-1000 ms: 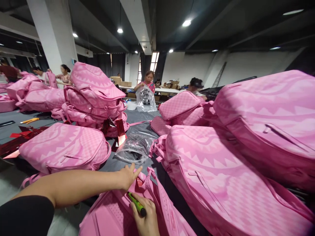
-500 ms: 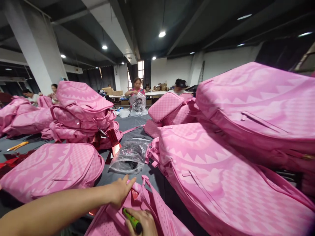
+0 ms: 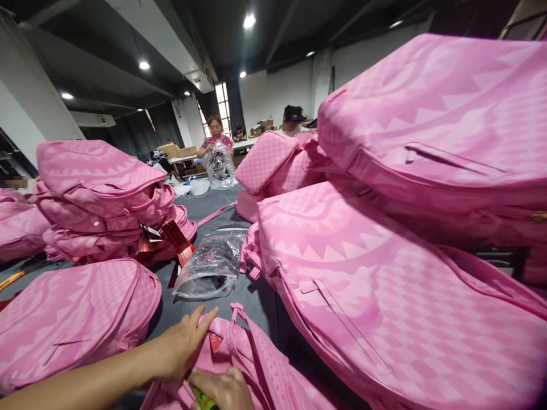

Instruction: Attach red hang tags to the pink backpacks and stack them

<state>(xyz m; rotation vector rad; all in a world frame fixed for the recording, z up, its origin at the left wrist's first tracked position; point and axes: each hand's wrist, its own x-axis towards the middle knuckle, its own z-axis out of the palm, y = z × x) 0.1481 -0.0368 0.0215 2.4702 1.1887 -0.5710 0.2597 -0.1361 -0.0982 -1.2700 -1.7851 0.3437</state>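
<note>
A pink backpack [image 3: 273, 364] with dotted straps lies in front of me, its lower part cut off by the frame. My left hand [image 3: 182, 344] rests on its upper left edge, with outstretched fingers spread apart. Below it, my right hand [image 3: 226, 390] is closed round a chunky green tool [image 3: 203, 398], pressed close to the pink fabric. The tool's kind and tip cannot be made out. A small red label [image 3: 215, 341] shows near the backpack's top, beside the strap.
A clear plastic bag [image 3: 209, 267] with dark contents lies just beyond. Pink backpacks [image 3: 102, 171] are stacked at left, another [image 3: 81, 319] lies nearer, and large ones [image 3: 342, 273] rise at right. A co-worker [image 3: 216, 136] across the dark table [image 3: 205, 205] handles a plastic bag.
My view has turned right and tipped down, so the scene sits further left. My right hand, with the green tool, has moved lower and left along the backpack. My left hand stays on its edge.
</note>
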